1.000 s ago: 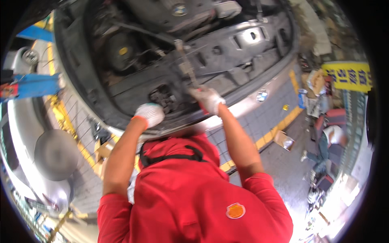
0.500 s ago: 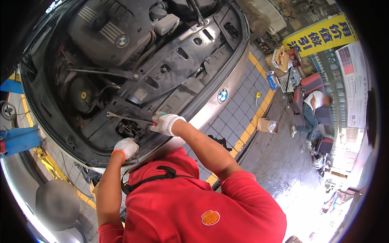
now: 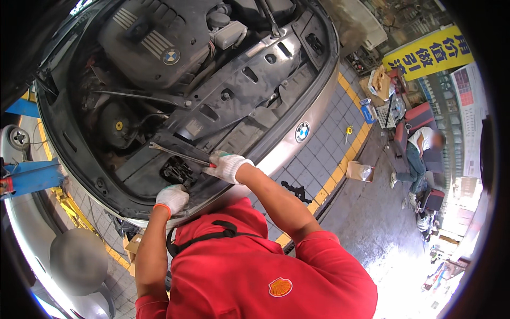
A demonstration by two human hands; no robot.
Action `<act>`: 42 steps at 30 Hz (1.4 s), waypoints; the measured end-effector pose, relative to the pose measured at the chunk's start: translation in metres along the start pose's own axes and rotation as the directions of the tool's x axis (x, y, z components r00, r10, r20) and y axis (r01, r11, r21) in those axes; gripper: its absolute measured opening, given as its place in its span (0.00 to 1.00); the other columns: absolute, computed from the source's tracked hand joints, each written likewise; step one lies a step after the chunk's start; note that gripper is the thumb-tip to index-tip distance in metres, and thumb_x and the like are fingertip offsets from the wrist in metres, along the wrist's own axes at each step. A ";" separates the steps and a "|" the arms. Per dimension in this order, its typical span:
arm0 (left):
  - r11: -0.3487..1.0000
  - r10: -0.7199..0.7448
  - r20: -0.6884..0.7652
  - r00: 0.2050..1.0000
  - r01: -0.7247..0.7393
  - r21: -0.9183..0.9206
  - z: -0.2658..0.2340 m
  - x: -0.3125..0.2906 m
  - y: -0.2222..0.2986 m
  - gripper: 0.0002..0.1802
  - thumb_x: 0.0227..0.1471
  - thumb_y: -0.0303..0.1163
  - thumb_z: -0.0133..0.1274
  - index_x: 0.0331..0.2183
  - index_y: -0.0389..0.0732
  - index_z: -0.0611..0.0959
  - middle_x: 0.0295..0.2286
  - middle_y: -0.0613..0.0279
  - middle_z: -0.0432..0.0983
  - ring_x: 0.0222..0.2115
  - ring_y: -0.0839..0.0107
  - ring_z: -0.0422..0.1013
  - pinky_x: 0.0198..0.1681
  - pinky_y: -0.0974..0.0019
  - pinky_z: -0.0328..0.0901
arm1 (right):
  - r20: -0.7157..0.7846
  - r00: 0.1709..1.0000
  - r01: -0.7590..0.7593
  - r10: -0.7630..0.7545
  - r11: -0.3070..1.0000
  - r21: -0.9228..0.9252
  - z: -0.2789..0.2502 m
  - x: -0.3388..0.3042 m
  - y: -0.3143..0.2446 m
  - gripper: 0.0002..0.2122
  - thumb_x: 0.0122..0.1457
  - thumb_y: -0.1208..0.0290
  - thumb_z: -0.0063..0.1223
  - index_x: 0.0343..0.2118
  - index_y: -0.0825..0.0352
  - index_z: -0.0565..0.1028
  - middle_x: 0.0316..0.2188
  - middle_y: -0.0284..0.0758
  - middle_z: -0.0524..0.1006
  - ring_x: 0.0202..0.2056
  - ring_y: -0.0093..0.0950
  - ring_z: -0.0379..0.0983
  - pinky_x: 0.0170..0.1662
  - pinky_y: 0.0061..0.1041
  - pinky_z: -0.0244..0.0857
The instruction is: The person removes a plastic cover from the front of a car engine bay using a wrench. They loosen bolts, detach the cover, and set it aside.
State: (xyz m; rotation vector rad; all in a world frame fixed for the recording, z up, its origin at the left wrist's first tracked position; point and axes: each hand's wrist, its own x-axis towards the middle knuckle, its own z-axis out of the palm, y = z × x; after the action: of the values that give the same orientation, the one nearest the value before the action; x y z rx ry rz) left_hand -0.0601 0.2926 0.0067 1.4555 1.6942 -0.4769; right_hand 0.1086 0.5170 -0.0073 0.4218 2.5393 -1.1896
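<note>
My right hand (image 3: 231,166), in a white knit glove, is closed round the near end of a long metal wrench (image 3: 180,153). A bit of red shows at the grip. The wrench's open jaw points left, over the dark front panel and just beyond the hood latch (image 3: 178,171). My left hand (image 3: 172,199), gloved too, lies at the near side of that latch with its fingers curled toward it. The fingertips are partly hidden, and what they touch cannot be made out.
The car's engine cover (image 3: 154,45) and a strut brace (image 3: 141,97) lie beyond my hands. A blue lift arm (image 3: 34,178) stands at left. On the right are an open cardboard box (image 3: 360,171), a yellow tape measure (image 3: 348,131) and a seated person (image 3: 419,154).
The whole view has shifted, so the scene sits slightly further right. The wrench's jaw end has swung a little away from me. My left hand has drawn slightly nearer to me.
</note>
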 end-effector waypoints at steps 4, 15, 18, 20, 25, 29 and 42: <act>0.804 -0.327 0.006 0.945 0.282 -0.524 -0.015 -0.021 0.016 0.24 0.49 0.39 0.55 0.48 0.42 0.86 0.48 0.47 0.82 0.50 0.48 0.77 0.53 0.51 0.71 | -0.026 0.999 0.032 -0.034 0.998 -0.054 0.009 -0.004 0.005 0.25 0.68 0.49 0.50 0.47 0.71 0.80 0.47 0.50 0.79 0.52 0.50 0.75 0.56 0.41 0.69; 0.024 -0.402 -0.051 0.914 -0.046 -0.999 0.028 -0.050 -0.006 0.24 0.60 0.27 0.44 0.56 0.39 0.81 0.29 0.65 0.79 0.29 0.74 0.74 0.38 0.70 0.71 | -0.397 0.910 0.143 -0.119 0.989 0.033 0.008 -0.023 -0.030 0.21 0.65 0.50 0.57 0.41 0.67 0.81 0.50 0.51 0.78 0.50 0.49 0.74 0.55 0.42 0.69; -0.108 -0.435 -0.084 0.897 -0.145 -0.984 0.058 -0.069 -0.021 0.24 0.60 0.25 0.43 0.55 0.36 0.81 0.32 0.64 0.81 0.31 0.74 0.76 0.39 0.69 0.72 | 0.098 0.914 -0.388 0.393 0.779 0.492 -0.001 -0.039 -0.077 0.17 0.66 0.55 0.57 0.48 0.64 0.80 0.47 0.46 0.79 0.43 0.46 0.77 0.44 0.39 0.73; -0.194 -0.453 -0.075 0.888 -0.181 -0.964 0.071 -0.080 -0.031 0.23 0.61 0.25 0.44 0.56 0.33 0.81 0.33 0.61 0.82 0.31 0.73 0.76 0.39 0.69 0.73 | 0.034 0.971 -0.235 0.237 0.911 0.338 0.027 -0.044 -0.069 0.19 0.66 0.53 0.57 0.52 0.62 0.78 0.43 0.45 0.79 0.41 0.44 0.77 0.41 0.38 0.73; -0.383 -0.396 -0.158 0.905 -0.318 -0.867 0.100 -0.099 -0.066 0.19 0.66 0.29 0.47 0.54 0.32 0.81 0.35 0.56 0.83 0.30 0.71 0.78 0.36 0.68 0.73 | 0.255 0.853 -0.500 0.456 0.854 0.146 0.052 -0.036 -0.133 0.23 0.68 0.44 0.48 0.53 0.59 0.74 0.40 0.49 0.81 0.44 0.50 0.79 0.46 0.43 0.71; -0.500 -0.257 -0.242 0.936 -0.343 -0.795 0.120 -0.116 -0.099 0.22 0.62 0.31 0.49 0.54 0.30 0.78 0.30 0.57 0.80 0.26 0.69 0.75 0.32 0.69 0.69 | 0.233 0.875 -0.462 0.425 0.877 0.135 0.109 -0.025 -0.190 0.28 0.66 0.38 0.49 0.50 0.62 0.76 0.40 0.49 0.82 0.45 0.49 0.79 0.47 0.42 0.71; -0.523 -0.415 -0.058 0.908 -0.291 -0.801 0.121 -0.158 -0.186 0.18 0.66 0.45 0.57 0.34 0.40 0.86 0.16 0.73 0.67 0.14 0.81 0.59 0.18 0.71 0.53 | 0.149 0.806 -0.590 0.573 0.758 0.279 0.210 -0.009 -0.300 0.26 0.66 0.51 0.57 0.60 0.63 0.74 0.49 0.48 0.81 0.52 0.42 0.77 0.57 0.32 0.68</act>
State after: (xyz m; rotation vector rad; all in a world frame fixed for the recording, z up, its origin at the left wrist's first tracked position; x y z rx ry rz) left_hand -0.1963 0.0571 0.0174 -0.2688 1.4028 1.4055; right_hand 0.0320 0.1686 0.0752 1.1449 1.9224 -1.3047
